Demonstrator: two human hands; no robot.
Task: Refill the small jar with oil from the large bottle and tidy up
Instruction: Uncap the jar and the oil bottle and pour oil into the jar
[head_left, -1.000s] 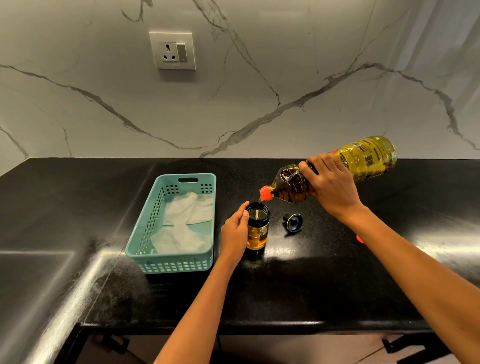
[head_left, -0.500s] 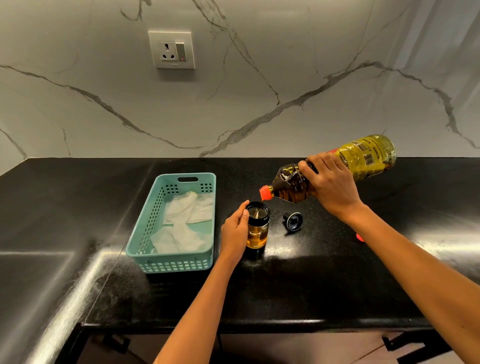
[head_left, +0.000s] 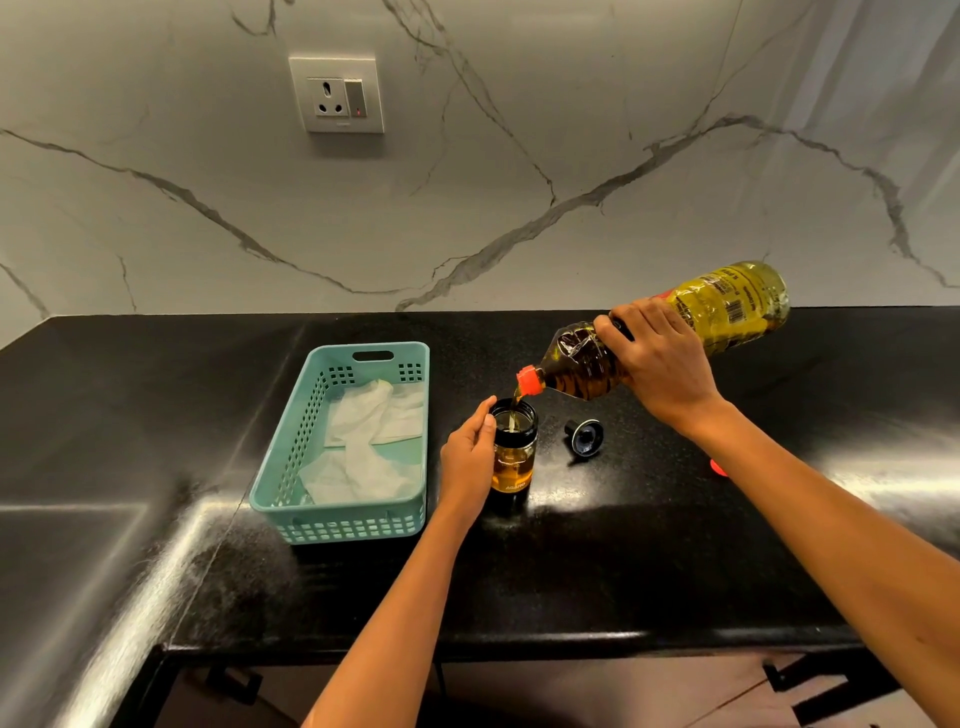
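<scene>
Steadying the small jar (head_left: 514, 462) upright near the middle of the black tabletop (head_left: 571, 571) with the left grip (head_left: 467, 457): palm against the jar's left side, thumb tip up at the black rim, the other fingers hidden behind the glass. About half full of amber oil, mouth uncovered.

Tilting the large bottle (head_left: 727, 306) neck-down towards it with the right grip (head_left: 660, 364): wrapped over the bottle's middle from above, fingers closed firmly round the plastic, base raised up and to the right. Holding the orange neck (head_left: 529, 383) just above the jar's right rim, seemingly not touching; pouring a thin stream of oil (head_left: 514, 410) into the opening.

Just right of the jar, apart from it, a black lid (head_left: 584, 436) tipped on its side on the tabletop. Farther right, partly hidden by the right forearm, a small orange cap (head_left: 719, 466).

Left of the jar, near the left wrist, a teal perforated basket (head_left: 343, 519) with crumpled white paper (head_left: 363, 447) inside.

Behind it all, a veined marble wall (head_left: 519, 182) with a socket (head_left: 337, 93).
</scene>
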